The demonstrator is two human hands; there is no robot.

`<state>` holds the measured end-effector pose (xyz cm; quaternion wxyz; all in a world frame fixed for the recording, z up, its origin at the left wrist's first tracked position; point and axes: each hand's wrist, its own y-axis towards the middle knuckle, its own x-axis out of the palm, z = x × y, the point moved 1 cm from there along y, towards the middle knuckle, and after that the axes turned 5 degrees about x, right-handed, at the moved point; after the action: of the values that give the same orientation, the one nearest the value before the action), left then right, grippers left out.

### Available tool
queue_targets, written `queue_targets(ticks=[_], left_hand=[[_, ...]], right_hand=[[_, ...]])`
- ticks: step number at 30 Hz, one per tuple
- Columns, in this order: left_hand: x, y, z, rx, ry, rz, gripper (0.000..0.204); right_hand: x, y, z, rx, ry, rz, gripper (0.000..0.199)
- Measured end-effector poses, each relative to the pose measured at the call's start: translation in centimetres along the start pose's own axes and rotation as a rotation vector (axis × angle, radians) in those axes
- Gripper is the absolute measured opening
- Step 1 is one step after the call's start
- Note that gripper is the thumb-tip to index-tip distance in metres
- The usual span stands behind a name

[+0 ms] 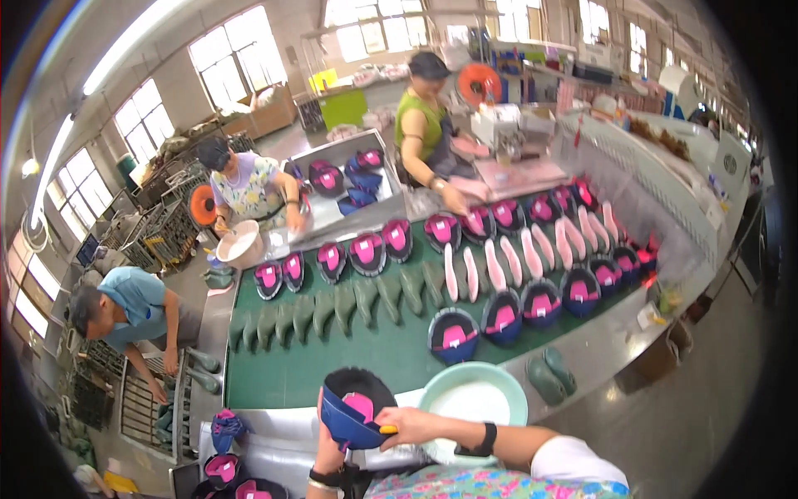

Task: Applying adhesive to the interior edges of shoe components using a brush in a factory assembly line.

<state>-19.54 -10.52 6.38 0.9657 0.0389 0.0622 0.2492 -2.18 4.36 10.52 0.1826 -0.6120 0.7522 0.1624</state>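
left hand clasps a navy, pink-lined fabric upper, seemingly part-done, not set down; right hand pinches a yellow-handled tool.

Worktop: green, metal-bordered.
Far row: pink-lined uppers are placed.
Middle: green lasts and pink insoles are lined up.
Near row: navy uppers are set.
Metal border: a mint basin and two lasts are rested.

Bright light comes from washed-out windows and 2 glowing tubes at left; straight edges bend toward the soft black rim
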Motion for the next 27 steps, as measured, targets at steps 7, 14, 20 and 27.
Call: queue_targets(ticks=[7, 14, 20, 27], left_hand=[[1.5, 2.3, 5.2, 0.060, -0.311, 0.137, 0.054], [-0.1, 0.7, 4.6, 0.064, -0.139, -0.132, 0.052], [0.1, 6.3, 2.9, 0.132, -0.146, -0.450, 0.051], [3.6, -0.5, -0.4, -0.054, -0.298, -0.732, 0.050]], right_hand=[[-4.0, -2.5, -1.3, 0.003, -0.054, 0.050, 0.035], [-5.7, -10.7, 2.8, 0.083, 0.026, 0.839, 0.030], [-4.4, -14.7, 4.4, 0.702, 0.048, 0.853, 0.036], [-2.0, -17.0, 9.1, 0.754, 0.161, 0.805, 0.024]])
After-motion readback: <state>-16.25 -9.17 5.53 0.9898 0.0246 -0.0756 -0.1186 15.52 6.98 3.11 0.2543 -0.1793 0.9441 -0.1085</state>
